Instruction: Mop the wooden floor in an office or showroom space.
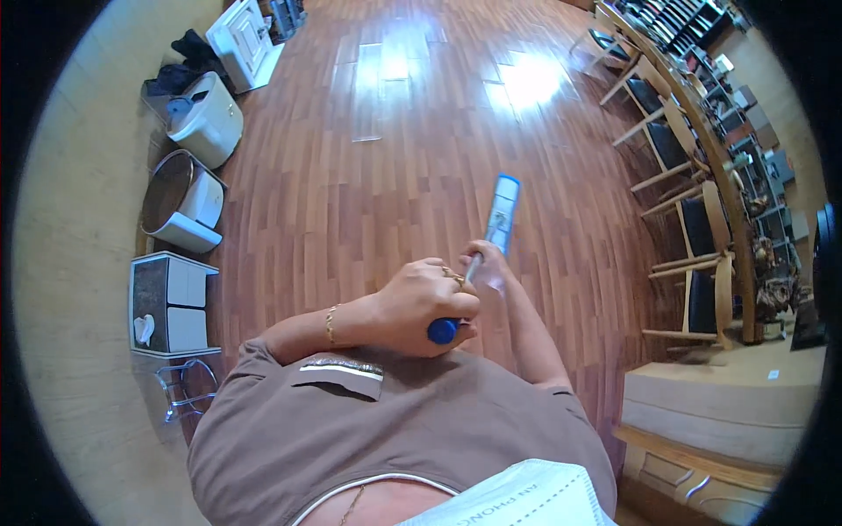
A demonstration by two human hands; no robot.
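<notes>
I hold a flat mop (503,197) in front of my body. Its long narrow head, whitish with blue ends, rests on the wood-plank floor (386,202) ahead of me. My left hand (428,302) is closed round the top of the handle, and the blue handle end (443,330) sticks out below the fist. Farther down the pole, my right hand (488,261) wraps round the thin metal shaft. The left hand partly covers the handle between the two grips.
Along the left wall stand a white cabinet (191,302), a round-backed white piece (203,197), a cream bin-like box (215,123) and a white door-fronted unit (241,39). Wooden chairs (702,219) line a long, cluttered table on the right. A wooden cabinet (702,447) stands near right.
</notes>
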